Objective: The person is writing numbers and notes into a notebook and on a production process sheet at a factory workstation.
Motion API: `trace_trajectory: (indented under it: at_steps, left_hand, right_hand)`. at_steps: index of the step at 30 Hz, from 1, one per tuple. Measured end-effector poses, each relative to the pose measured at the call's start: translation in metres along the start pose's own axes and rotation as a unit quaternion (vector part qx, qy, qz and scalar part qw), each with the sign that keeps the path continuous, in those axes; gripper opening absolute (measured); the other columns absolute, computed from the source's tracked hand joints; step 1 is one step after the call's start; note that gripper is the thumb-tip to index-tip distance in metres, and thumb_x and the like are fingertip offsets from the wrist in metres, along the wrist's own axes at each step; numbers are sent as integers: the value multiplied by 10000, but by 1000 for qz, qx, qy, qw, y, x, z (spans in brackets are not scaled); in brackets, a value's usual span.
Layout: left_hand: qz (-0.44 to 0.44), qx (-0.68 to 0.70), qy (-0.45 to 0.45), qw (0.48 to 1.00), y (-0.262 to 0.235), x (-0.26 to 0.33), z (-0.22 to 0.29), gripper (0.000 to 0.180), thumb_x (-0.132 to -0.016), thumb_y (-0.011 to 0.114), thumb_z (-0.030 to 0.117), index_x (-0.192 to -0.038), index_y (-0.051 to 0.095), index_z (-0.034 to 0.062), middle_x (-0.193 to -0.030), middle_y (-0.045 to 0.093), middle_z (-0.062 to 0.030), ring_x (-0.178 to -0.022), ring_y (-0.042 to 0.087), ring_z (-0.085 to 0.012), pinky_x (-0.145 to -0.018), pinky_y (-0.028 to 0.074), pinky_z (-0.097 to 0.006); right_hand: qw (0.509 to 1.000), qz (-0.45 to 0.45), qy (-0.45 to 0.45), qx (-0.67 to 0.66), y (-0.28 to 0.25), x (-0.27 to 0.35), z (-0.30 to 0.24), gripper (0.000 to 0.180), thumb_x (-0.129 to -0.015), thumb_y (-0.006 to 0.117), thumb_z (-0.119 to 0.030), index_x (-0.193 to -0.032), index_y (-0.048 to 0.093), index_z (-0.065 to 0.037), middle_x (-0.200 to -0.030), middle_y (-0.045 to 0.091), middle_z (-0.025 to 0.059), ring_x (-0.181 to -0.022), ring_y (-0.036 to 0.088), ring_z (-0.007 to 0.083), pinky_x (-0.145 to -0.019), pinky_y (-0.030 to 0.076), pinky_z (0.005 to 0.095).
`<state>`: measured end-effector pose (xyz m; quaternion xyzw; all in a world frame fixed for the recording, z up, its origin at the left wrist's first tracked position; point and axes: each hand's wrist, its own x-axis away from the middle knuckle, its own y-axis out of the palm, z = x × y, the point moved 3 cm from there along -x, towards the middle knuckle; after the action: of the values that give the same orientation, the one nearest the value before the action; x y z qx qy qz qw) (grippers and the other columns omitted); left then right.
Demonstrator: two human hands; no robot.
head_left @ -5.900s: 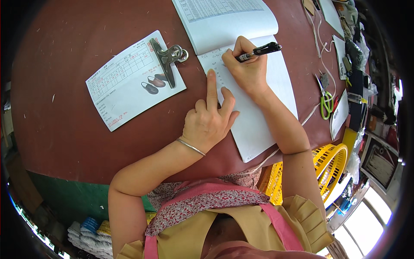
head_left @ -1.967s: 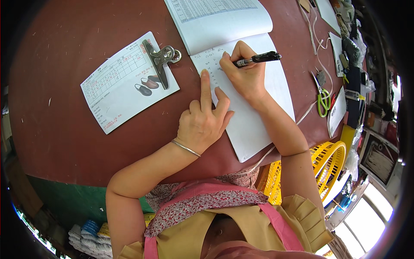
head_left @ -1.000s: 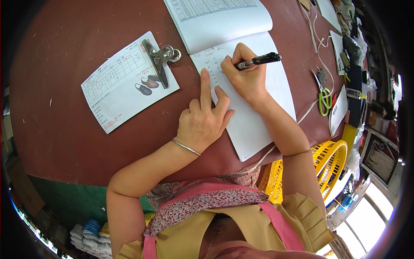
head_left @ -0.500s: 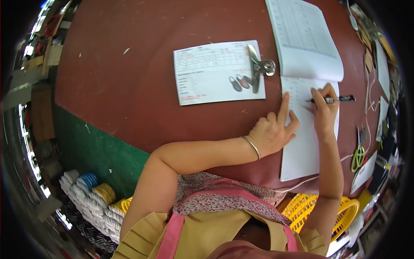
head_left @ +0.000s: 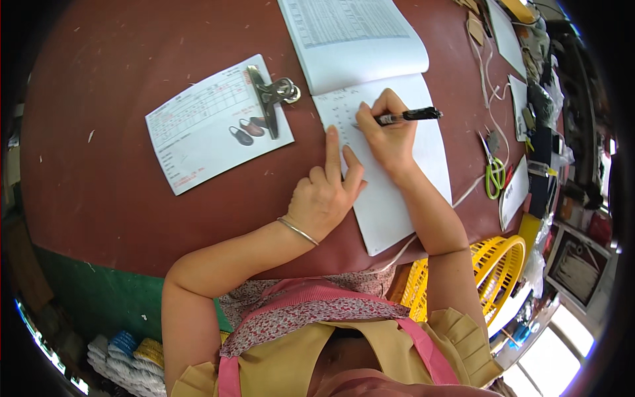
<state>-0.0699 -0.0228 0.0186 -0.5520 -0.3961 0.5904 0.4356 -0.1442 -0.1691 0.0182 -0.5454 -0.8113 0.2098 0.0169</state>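
Observation:
A black pen (head_left: 411,115) sits between the thumb and fingers of my right hand (head_left: 391,135), its tip down near a column of handwritten marks on an open notebook (head_left: 390,212). My left hand (head_left: 324,192) rests at the notebook's left edge, index finger stretched out beside that column and the thumb apart, the other fingers curled. It holds nothing. To the left lies a stack of printed sheets (head_left: 198,132) with shoe pictures, held by a metal bulldog clip (head_left: 272,99). The notebook's upper page, with a printed table, is folded back and bulges.
Green-handled scissors (head_left: 493,177) and a white cord (head_left: 486,79) lie right of the notebook on the dark red tabletop (head_left: 119,218). A yellow plastic basket (head_left: 506,264) stands below the table edge at right. Bundled white yarn-like goods (head_left: 119,360) are at lower left.
The view has swung right, so the notebook and clipped sheets appear farther left and tilted. My right hand still holds the pen at the page; my left index finger still points along the marks.

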Motion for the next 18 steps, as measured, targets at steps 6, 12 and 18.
trace_trajectory:
  at_steps: [6, 12, 18]
  left_hand:
    - [-3, -9, 5, 1000, 1, -2, 3, 490, -919, 664, 451, -1176, 616, 36, -1385, 552, -336, -476, 528, -114, -404, 482, -233]
    - [0, -8, 7, 1000, 0, -3, 2, 482, -924, 661, 443, -1171, 617, 32, -1380, 554, -340, -473, 521, -108, -405, 478, -226]
    - [-1, -8, 7, 1000, 1, -2, 1, 481, -922, 664, 439, -1170, 617, 30, -1376, 554, -343, -468, 517, -107, -402, 477, -227]
  right_hand:
    - [999, -14, 41, -28, -1, 0, 4, 381, -856, 676, 23, -663, 366, -85, -585, 363, -52, -564, 301, 32, -480, 265, 267]
    - [1000, -17, 19, -13, 0, -1, 3, 385, -858, 672, 28, -664, 360, -89, -586, 349, -57, -564, 289, 32, -478, 255, 267]
    - [997, -1, 42, -58, -1, 0, -2, 392, -848, 667, 50, -663, 351, -92, -600, 349, -61, -573, 292, 26, -483, 253, 264]
